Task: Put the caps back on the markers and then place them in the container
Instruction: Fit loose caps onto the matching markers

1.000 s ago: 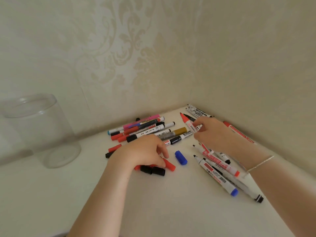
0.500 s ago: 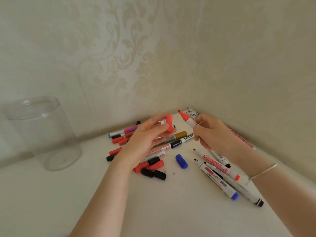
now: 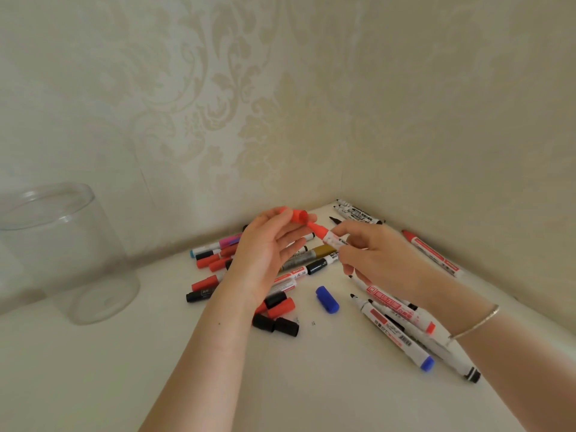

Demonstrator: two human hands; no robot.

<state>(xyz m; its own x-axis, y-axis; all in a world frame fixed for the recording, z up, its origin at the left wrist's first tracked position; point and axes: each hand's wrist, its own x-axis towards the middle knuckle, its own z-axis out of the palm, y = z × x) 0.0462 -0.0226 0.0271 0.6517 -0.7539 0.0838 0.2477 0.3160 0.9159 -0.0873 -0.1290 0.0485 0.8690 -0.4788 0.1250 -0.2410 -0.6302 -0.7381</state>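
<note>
My left hand [image 3: 265,251] pinches a red cap [image 3: 297,216] between thumb and fingers, its open end facing right. My right hand [image 3: 374,260] grips a white marker with a red tip [image 3: 324,233], and the tip points into the cap's mouth, nearly touching it. Both hands are raised above a pile of markers [image 3: 218,254] in the corner. Several uncapped markers [image 3: 392,325] lie at the right. Loose red and black caps [image 3: 276,316] and a blue cap [image 3: 327,299] rest on the white table. The clear plastic container [image 3: 62,251] stands at the far left, apart from everything.
Two patterned walls meet in a corner just behind the pile. More markers [image 3: 358,213] lie along the right wall, with a red one [image 3: 433,254] farther out. A bracelet [image 3: 477,322] circles my right wrist.
My left hand picked a red cap off the table and lifted it. My right hand raised the red-tipped marker, and the tip and cap have come together.
</note>
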